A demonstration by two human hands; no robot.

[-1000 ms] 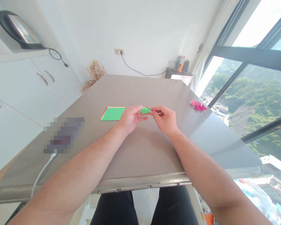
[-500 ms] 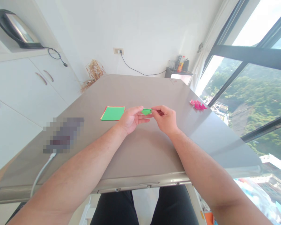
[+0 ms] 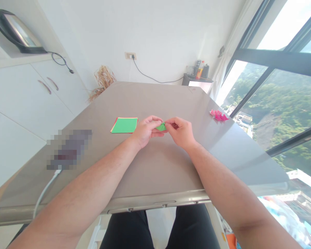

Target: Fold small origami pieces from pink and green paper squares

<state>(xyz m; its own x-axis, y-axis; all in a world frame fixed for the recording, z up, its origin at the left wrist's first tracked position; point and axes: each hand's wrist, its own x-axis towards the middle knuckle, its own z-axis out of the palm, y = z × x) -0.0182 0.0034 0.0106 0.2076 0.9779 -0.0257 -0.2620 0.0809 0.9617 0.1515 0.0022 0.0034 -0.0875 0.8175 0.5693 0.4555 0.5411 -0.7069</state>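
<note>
Between my two hands, above the middle of the table, is a small folded piece of green paper [image 3: 161,127]. My left hand [image 3: 145,130] grips its left side, thumb on top and fingers beneath. The fingertips of my right hand [image 3: 180,131] pinch its right end. Parts of the paper are hidden by my fingers. Just left of my left hand lies a stack of square paper sheets [image 3: 124,125], green on top, with red and pale edges showing beneath.
Pink folded paper pieces [image 3: 219,115] lie near the table's right edge by the window. A pixelated dark device [image 3: 72,148] with a white cable [image 3: 45,190] rests at the left. The table [image 3: 158,166] spans the space before me. A kettle [image 3: 20,31] stands at upper left.
My left thumb has moved right, further over the green paper. My right fingertips have come slightly closer to it, and less of the paper shows.
</note>
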